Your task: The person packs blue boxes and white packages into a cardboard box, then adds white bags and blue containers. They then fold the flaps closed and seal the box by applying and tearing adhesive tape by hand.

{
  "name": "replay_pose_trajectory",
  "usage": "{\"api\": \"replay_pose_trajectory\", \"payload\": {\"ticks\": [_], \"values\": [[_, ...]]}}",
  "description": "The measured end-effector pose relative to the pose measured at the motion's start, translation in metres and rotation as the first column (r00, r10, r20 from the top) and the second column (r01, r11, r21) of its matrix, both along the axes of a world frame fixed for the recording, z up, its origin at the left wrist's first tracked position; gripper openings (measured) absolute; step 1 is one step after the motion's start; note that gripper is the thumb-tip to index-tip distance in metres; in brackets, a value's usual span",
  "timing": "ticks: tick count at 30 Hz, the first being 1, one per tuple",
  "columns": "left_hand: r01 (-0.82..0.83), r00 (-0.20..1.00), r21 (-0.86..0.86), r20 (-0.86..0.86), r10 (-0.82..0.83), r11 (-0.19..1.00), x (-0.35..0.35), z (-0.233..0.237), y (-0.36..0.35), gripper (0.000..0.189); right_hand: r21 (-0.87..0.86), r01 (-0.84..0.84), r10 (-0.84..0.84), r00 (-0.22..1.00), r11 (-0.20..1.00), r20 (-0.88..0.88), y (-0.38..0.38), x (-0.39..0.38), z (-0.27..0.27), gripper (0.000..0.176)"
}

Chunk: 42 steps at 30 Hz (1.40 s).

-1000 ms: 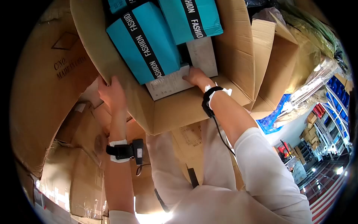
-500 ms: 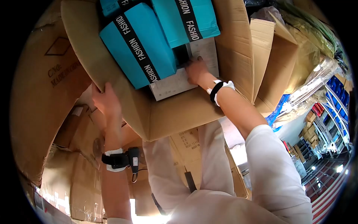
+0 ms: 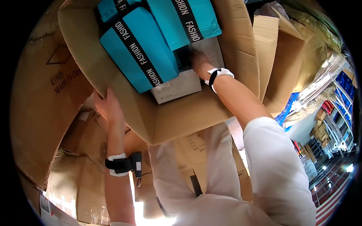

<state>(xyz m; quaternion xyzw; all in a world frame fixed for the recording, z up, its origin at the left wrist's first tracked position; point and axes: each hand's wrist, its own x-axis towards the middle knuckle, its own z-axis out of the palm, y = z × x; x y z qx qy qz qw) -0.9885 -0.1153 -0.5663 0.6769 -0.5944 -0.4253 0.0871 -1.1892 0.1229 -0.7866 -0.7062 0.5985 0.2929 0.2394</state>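
Observation:
An open cardboard box leans toward me. Inside it lie several teal packages with black "FASHION" bands, on top of white boxes. My left hand is closed on the cardboard box's left edge, thumb near the rim. Down in the box, my right hand reaches into a dark gap between the teal packages and a white box at the right. Its fingers are in shadow, so I cannot make out what they touch or hold.
A large printed carton stands close on the left. More cartons are stacked below it. At the right are an open carton's flaps and plastic-wrapped bundles. Shelving with small boxes stands further off.
My right hand has moved up and deeper into the gap, off the near white box, and its fingers have gone into shadow. The left hand keeps its grip on the edge.

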Motion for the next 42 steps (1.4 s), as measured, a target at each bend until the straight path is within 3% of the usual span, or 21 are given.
{"api": "replay_pose_trajectory", "payload": {"ticks": [3,4,5,7,8,9,11,14,17,20,23,25,26,29,30,33,37,42], "values": [[-0.015,1.0,0.034,0.012,0.015,0.999,-0.001,0.006,0.002,0.051,0.174,0.035,-0.016,0.993,0.984,-0.113,-0.015,0.013,0.007,0.028],[-0.016,1.0,0.048,0.016,0.016,0.999,-0.005,0.009,0.003,0.051,0.371,0.136,-0.147,0.989,0.919,0.003,-0.042,0.005,0.056,0.031],[-0.019,1.0,0.053,0.001,0.019,0.998,-0.006,0.008,0.004,0.051,0.412,0.252,-0.296,0.954,0.876,0.047,-0.038,0.008,0.06,0.033],[-0.029,0.999,0.055,-0.028,0.03,0.998,-0.003,0.008,0.001,0.052,0.495,0.449,-0.569,0.815,0.743,0.114,-0.035,0.012,0.065,0.038],[-0.03,0.999,0.044,-0.036,0.031,0.999,-0.002,0.006,-0.001,0.052,0.543,0.543,-0.718,0.674,0.64,0.172,-0.029,0.008,0.071,0.045],[-0.03,0.999,0.035,-0.041,0.031,0.999,0.001,0.003,-0.001,0.053,0.485,0.675,-0.828,0.505,0.555,0.244,-0.006,0.014,0.043,0.053],[-0.017,1.0,0.021,-0.003,0.017,1.0,0.005,-0.001,0.001,0.051,0.565,0.679,-0.883,0.384,0.469,0.271,-0.007,0.006,0.048,0.063],[0.007,0.997,-0.008,0.071,-0.006,1.0,0.003,-0.003,0.001,0.047,0.62,0.681,-0.921,0.295,0.39,0.256,-0.011,0.005,0.039,0.076],[-0.005,0.997,-0.004,0.074,0.006,1.0,-0.001,0.002,0.002,0.048,0.487,0.841,-0.911,0.018,0.238,0.413,-0.002,0.02,0.041,0.086],[-0.042,0.997,0.028,0.062,0.041,0.999,0.0,0.002,0.002,0.051,0.497,0.845,-0.858,-0.096,0.198,0.505,0.018,0.038,0.014,0.086],[-0.027,0.999,0.028,0.037,0.026,0.999,0.004,0.0,-0.002,0.052,0.487,0.814,-0.924,0.15,0.317,0.351,0.005,0.023,0.028,0.068],[-0.012,0.999,0.01,0.048,0.012,1.0,0.006,-0.003,-0.001,0.052,0.433,0.745,-0.862,0.438,0.507,0.256,-0.025,-0.004,0.074,0.054],[-0.017,0.999,0.015,0.041,0.017,1.0,0.003,-0.001,0.0,0.052,0.417,0.689,-0.799,0.568,0.593,0.2,-0.033,-0.01,0.088,0.048],[-0.028,1.0,0.026,0.015,0.027,0.999,-0.002,0.006,0.004,0.052,-0.048,0.476,-0.44,0.843,0.878,0.31,-0.015,-0.021,0.071,0.051],[-0.031,1.0,0.025,-0.002,0.031,0.999,-0.002,0.006,0.004,0.052,-0.146,0.275,-0.247,0.951,0.95,0.184,-0.006,-0.023,0.06,0.051],[-0.026,1.0,-0.013,-0.01,0.026,1.0,-0.002,0.002,0.003,0.048,0.002,-0.18,0.179,0.972,0.984,-0.151,0.004,-0.033,0.044,0.049],[0.012,0.999,-0.003,0.053,-0.011,1.0,-0.001,0.005,0.001,0.044,0.185,-0.382,0.424,0.817,0.906,-0.391,-0.003,-0.004,0.017,0.047],[-0.014,1.0,0.007,0.014,0.014,1.0,0.0,0.003,0.0,0.042,0.27,-0.405,0.48,0.81,0.873,-0.337,-0.031,-0.002,0.044,0.051]]}}
